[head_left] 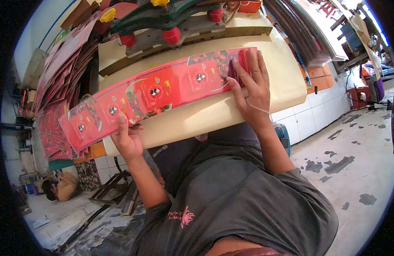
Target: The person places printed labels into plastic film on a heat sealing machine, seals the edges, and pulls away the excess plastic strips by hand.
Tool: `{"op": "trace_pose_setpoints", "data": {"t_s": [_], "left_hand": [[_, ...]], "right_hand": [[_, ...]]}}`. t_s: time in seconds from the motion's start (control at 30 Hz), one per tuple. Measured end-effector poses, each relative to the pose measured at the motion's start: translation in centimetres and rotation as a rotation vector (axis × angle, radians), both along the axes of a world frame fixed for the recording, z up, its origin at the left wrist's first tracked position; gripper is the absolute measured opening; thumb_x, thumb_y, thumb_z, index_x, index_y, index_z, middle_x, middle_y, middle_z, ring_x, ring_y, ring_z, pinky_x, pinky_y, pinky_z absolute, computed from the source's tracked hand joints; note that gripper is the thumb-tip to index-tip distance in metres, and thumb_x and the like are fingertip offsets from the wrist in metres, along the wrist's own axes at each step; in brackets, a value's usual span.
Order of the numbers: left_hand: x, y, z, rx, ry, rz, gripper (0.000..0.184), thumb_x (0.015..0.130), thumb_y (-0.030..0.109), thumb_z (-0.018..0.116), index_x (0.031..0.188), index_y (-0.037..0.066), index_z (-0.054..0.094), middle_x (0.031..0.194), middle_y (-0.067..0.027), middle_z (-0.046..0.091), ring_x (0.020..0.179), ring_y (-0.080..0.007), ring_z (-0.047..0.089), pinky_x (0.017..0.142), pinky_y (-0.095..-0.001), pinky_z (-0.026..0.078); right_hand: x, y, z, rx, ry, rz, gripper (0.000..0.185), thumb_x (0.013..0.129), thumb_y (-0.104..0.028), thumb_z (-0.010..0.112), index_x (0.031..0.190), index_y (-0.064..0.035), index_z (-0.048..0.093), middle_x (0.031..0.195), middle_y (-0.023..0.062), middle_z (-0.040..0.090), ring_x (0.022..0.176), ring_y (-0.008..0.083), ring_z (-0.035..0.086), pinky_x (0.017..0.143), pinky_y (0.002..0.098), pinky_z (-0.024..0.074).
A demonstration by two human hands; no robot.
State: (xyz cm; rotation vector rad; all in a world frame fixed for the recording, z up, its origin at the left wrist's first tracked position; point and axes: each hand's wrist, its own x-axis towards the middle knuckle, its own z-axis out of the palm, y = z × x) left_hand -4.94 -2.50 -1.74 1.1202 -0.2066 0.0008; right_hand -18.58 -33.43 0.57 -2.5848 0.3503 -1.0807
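A long, glossy red printed strip (175,83) with repeated panda logos and food pictures slants across the pale table, its left end past the table edge. My left hand (128,140) pinches the strip's near edge toward its left end, thumb on top and some fingers beneath. My right hand (253,87) lies on the strip's right end, fingers stretched out and apart, palm near the edge.
Beyond the strip stands a dark green metal frame (167,23) with red and yellow parts over a metal bar. The cream tabletop (286,81) has a rounded near edge. Red printed sheets (69,64) pile at left; flat boards (305,38) stack at right.
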Motion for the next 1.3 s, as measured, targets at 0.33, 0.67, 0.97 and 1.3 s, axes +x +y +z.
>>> {"op": "trace_pose_setpoints", "data": {"t_s": [0.33,0.67,0.97,1.3], "left_hand": [[-0.6,-0.4,0.7,-0.057,-0.009,-0.012,0.027,0.099,0.015,0.062,0.122,0.003,0.057,0.095,-0.0096,0.071,0.075,-0.0198,0.072,0.051,-0.0301,0.056],[-0.8,-0.6,0.9,0.002,-0.012,0.044,0.028,0.097,0.022,0.067,0.118,0.004,0.062,0.091,-0.0056,0.070,0.071,-0.0166,0.069,0.050,-0.0263,0.053],[-0.6,-0.5,0.7,-0.023,0.058,0.101,0.029,0.098,0.021,0.066,0.120,0.004,0.062,0.091,-0.0050,0.070,0.068,-0.0146,0.066,0.050,-0.0254,0.049],[0.3,0.8,-0.4,-0.079,0.089,0.047,0.028,0.097,0.024,0.066,0.117,0.005,0.062,0.094,-0.0032,0.069,0.068,-0.0111,0.064,0.062,-0.0337,0.056]], "right_hand": [[0.3,-0.1,-0.2,0.019,0.020,-0.099,0.077,0.089,-0.031,0.072,0.147,0.0067,0.038,0.156,0.0263,0.033,0.146,0.0443,0.029,0.117,0.0497,0.0268],[0.4,-0.1,-0.1,0.258,-0.059,-0.075,0.086,0.087,-0.026,0.075,0.152,0.0030,0.027,0.150,0.0350,0.035,0.142,0.0438,0.036,0.115,0.0465,0.0315],[-0.5,-1.4,0.0,0.853,-0.403,0.182,0.062,0.096,-0.002,0.060,0.149,0.0008,0.028,0.146,0.0276,0.045,0.131,0.0288,0.051,0.111,0.0378,0.0406],[-1.4,-2.7,0.6,1.259,-0.666,0.349,0.052,0.099,-0.004,0.048,0.147,0.0041,0.030,0.143,0.0301,0.048,0.128,0.0297,0.055,0.106,0.0379,0.0480]]}}
